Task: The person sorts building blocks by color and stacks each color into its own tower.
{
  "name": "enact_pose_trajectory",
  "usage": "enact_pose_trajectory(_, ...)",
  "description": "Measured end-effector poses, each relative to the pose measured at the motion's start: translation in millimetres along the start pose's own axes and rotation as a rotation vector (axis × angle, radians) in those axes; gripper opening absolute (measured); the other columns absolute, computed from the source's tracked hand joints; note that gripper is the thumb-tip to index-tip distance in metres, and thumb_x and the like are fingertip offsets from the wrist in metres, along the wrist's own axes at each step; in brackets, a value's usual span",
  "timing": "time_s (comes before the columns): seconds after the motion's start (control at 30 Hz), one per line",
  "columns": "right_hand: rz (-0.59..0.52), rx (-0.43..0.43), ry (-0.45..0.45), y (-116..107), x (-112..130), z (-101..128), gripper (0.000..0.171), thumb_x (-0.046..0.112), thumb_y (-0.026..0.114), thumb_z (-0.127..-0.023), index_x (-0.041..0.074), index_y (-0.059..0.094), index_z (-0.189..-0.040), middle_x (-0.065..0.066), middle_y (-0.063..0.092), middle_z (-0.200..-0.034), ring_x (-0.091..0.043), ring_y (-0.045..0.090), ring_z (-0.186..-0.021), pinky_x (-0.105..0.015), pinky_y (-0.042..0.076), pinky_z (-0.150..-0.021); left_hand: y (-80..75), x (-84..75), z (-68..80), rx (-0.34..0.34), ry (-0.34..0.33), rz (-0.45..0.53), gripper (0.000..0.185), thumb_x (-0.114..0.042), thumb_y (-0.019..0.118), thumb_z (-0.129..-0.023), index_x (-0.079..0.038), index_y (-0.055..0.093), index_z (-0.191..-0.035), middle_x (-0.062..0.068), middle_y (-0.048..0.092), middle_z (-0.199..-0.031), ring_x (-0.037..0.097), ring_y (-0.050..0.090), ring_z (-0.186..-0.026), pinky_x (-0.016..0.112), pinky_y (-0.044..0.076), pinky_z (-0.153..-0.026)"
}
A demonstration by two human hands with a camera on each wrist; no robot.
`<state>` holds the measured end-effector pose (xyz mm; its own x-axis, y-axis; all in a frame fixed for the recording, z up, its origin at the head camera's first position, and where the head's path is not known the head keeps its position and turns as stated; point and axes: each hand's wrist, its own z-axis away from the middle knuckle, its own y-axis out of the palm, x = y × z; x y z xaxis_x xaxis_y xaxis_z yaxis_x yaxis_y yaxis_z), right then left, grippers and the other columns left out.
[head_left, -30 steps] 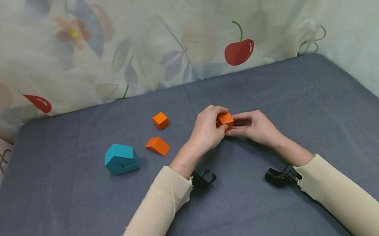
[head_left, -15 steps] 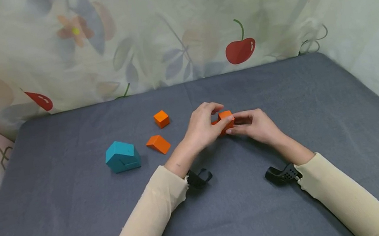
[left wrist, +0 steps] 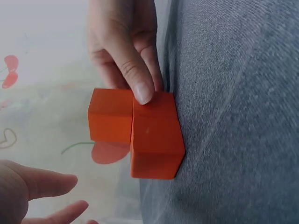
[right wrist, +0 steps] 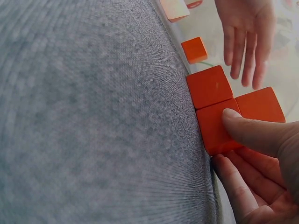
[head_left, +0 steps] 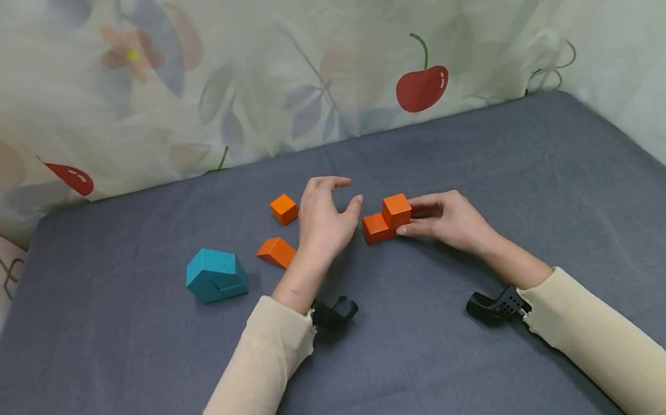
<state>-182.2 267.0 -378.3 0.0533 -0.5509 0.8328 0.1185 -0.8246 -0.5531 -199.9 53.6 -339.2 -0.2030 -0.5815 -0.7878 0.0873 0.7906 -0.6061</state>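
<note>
Two orange blocks stand side by side on the grey cloth, with an orange cube (head_left: 396, 209) on top of the right one. My right hand (head_left: 449, 223) grips the lower right block (right wrist: 214, 130), its thumb on the near face and fingers behind. The lower left block (head_left: 376, 229) sits flush against it. Left of this stack, my left hand (head_left: 324, 222) is held empty, thumb and fingers spread apart. In the left wrist view, its fingertips are apart from the stacked cube (left wrist: 110, 115).
A smaller orange cube (head_left: 284, 209) and an orange wedge (head_left: 275, 251) lie left of the left hand, the wedge partly behind the wrist. Farther left is a teal house-shaped block (head_left: 215, 275). A patterned curtain (head_left: 307, 50) hangs along the table's back edge.
My left hand has let go of the upper orange cube and moved left, uncovering the lower left block. My right hand has stayed on the stack.
</note>
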Motion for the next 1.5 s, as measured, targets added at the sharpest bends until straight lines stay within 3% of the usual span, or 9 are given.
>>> enact_pose_trajectory(0.27,0.002,0.001,-0.006,-0.2,-1.5,-0.2,0.048,0.019,0.079,-0.08,0.002,0.065,-0.122,-0.017,0.067,-0.118,-0.026,0.066,-0.106,-0.036,0.056,-0.089,-6.3,10.6,-2.6,-0.066,-0.047,0.001,0.036,-0.02,0.063,-0.093,-0.008,0.06,-0.127,0.012,0.046,-0.135,0.029,0.042,-0.123,0.043,0.041,-0.103)
enact_pose_trajectory(0.5,0.007,0.006,-0.008,-1.0,-0.8,0.9,0.048,0.019,0.079,-0.08,0.002,0.064,-0.123,-0.017,0.066,-0.12,-0.027,0.066,-0.108,-0.036,0.056,-0.089,-12.4,21.4,-3.4,-0.146,-0.094,-0.006,0.039,-0.017,0.063,-0.093,-0.007,0.058,-0.13,0.014,0.04,-0.142,0.031,0.032,-0.133,0.045,0.031,-0.111)
enact_pose_trajectory(0.73,0.016,0.012,0.0,-0.9,-0.5,1.4,0.049,0.017,0.078,-0.081,0.002,0.063,-0.124,-0.017,0.066,-0.12,-0.027,0.065,-0.109,-0.039,0.055,-0.09,-17.6,29.4,-5.2,-0.182,-0.158,0.023,0.051,-0.015,0.066,-0.091,-0.006,0.05,-0.138,0.016,0.031,-0.15,0.032,0.02,-0.141,0.047,0.022,-0.116)
enact_pose_trajectory(1.17,0.02,0.017,0.003,-0.4,-0.5,1.3,0.049,0.016,0.078,-0.081,0.001,0.062,-0.126,-0.017,0.066,-0.12,-0.027,0.065,-0.11,-0.04,0.054,-0.092,-24.0,35.1,-9.1,-0.11,-0.349,0.077,0.069,-0.008,0.063,-0.091,-0.007,0.028,-0.15,0.018,0.03,-0.149,0.033,0.023,-0.14,0.043,0.031,-0.114)
enact_pose_trajectory(1.5,0.018,0.018,0.002,-1.1,-0.4,0.2,0.049,0.016,0.078,-0.081,0.002,0.063,-0.125,-0.017,0.066,-0.121,-0.027,0.065,-0.11,-0.04,0.054,-0.091,-24.1,38.9,-13.3,-0.072,-0.381,-0.019,0.053,-0.001,0.058,-0.089,-0.002,0.041,-0.14,0.018,0.042,-0.133,0.033,0.041,-0.122,0.04,0.039,-0.107)
